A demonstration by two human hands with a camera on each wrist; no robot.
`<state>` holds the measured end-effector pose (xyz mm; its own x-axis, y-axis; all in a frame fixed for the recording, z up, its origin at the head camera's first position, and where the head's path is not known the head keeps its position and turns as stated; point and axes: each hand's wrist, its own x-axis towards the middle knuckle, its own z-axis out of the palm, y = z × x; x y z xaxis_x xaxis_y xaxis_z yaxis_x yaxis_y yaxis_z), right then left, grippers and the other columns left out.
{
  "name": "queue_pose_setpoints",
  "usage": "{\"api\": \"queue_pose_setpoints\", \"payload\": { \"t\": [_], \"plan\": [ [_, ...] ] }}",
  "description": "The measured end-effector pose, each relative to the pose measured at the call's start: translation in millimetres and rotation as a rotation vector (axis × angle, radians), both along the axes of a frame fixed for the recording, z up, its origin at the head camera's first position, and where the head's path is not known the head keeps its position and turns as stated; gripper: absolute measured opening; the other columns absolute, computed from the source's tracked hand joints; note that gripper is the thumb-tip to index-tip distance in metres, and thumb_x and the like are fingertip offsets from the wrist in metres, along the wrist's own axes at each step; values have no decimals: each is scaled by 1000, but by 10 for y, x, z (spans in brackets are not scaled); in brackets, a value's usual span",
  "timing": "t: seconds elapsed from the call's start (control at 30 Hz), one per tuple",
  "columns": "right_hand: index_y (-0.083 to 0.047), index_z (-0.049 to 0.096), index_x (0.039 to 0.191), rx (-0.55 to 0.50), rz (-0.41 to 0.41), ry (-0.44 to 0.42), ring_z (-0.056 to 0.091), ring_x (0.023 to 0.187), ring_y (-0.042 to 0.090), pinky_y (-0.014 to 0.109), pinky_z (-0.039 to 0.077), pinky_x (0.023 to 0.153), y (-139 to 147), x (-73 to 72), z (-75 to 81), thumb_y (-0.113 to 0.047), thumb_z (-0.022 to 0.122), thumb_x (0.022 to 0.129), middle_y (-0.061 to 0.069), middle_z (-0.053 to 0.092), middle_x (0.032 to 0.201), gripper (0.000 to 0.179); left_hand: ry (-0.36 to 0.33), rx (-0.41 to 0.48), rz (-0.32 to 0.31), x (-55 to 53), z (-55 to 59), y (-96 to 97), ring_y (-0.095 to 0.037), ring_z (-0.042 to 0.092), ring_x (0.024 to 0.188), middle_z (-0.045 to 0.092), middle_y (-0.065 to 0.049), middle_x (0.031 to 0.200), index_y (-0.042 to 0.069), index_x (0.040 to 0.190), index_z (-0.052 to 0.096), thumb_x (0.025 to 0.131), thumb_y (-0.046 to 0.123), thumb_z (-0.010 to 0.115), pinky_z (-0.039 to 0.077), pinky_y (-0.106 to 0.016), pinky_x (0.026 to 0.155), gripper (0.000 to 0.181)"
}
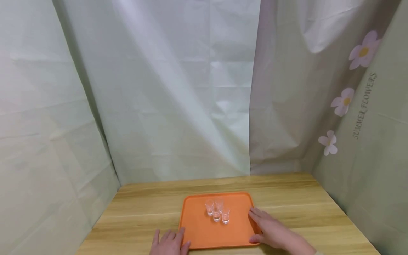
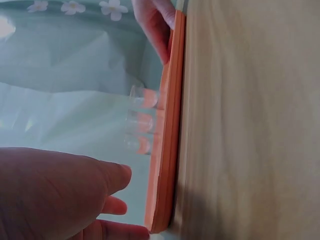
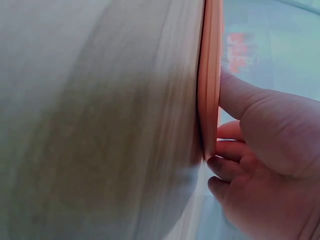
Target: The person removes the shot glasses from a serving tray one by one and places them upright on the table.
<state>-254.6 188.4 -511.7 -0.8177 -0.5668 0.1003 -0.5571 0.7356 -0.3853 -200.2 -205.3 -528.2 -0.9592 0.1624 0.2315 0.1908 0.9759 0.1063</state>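
An orange tray (image 1: 204,233) lies flat on the wooden table, with several small clear shot glasses (image 1: 225,216) grouped near its middle. My left hand (image 1: 169,244) is at the tray's front left corner, its fingers loosely spread; in the left wrist view a fingertip meets the tray's end (image 2: 161,200). On the opposite side, my right hand (image 1: 272,228) rests along the right rim, fingertips toward the back and thumb by the front corner. The right wrist view shows the right thumb (image 3: 240,97) over the rim and the fingertips against the tray's corner (image 3: 210,140).
The wood-grain table (image 1: 143,209) extends around the tray on all sides. Pale green curtains (image 1: 178,106) hang behind and at both sides; the right one carries white flowers (image 1: 342,102) and printed lettering.
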Motion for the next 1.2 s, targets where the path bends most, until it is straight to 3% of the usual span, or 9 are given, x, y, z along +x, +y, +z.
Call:
{"api": "queue_pose_setpoints", "payload": {
  "t": [0.13, 0.33, 0.7, 0.93, 1.2],
  "plan": [
    [12, 55, 153, -2, 5, 33, 47, 150, 52, 71, 40, 120, 7, 30, -22, -52, 83, 97, 33, 48, 163, 90, 15, 4, 32, -58, 57, -3, -44, 68, 126, 79, -10, 121, 10, 133, 77, 102, 50, 74, 40, -77, 115, 51],
    [8, 56, 156, 21, 1, 69, 47, 152, 49, 70, 39, 122, 6, 40, -46, -54, 78, 99, 28, 48, 165, 86, 46, 35, 82, -229, 64, -44, -48, 61, 137, 72, -15, 139, 7, 137, 74, 102, 42, 78, 40, -79, 114, 50],
    [8, 54, 157, 7, -54, 52, 46, 152, 49, 73, 37, 121, 37, 134, -36, -60, 71, 102, 26, 47, 167, 89, -49, 110, 133, -446, 58, -90, -51, 54, 144, 68, -20, 148, 3, 147, 68, 109, 39, 69, 35, -80, 118, 52],
    [6, 51, 160, 16, -63, -34, 42, 155, 50, 75, 33, 122, 46, 148, -33, -62, 69, 103, 25, 44, 169, 90, -36, 102, 114, -450, -70, -81, -52, 53, 145, 67, -20, 149, 4, 142, 72, 110, 33, 66, 36, -81, 116, 44],
    [6, 51, 160, 74, -36, -5, 41, 156, 48, 75, 34, 122, 56, 119, -58, -62, 63, 107, 25, 42, 171, 87, -19, 84, 106, -470, -105, -33, -52, 52, 146, 65, -20, 151, 3, 143, 71, 111, 25, 63, 36, -81, 116, 39]
  ]
}}
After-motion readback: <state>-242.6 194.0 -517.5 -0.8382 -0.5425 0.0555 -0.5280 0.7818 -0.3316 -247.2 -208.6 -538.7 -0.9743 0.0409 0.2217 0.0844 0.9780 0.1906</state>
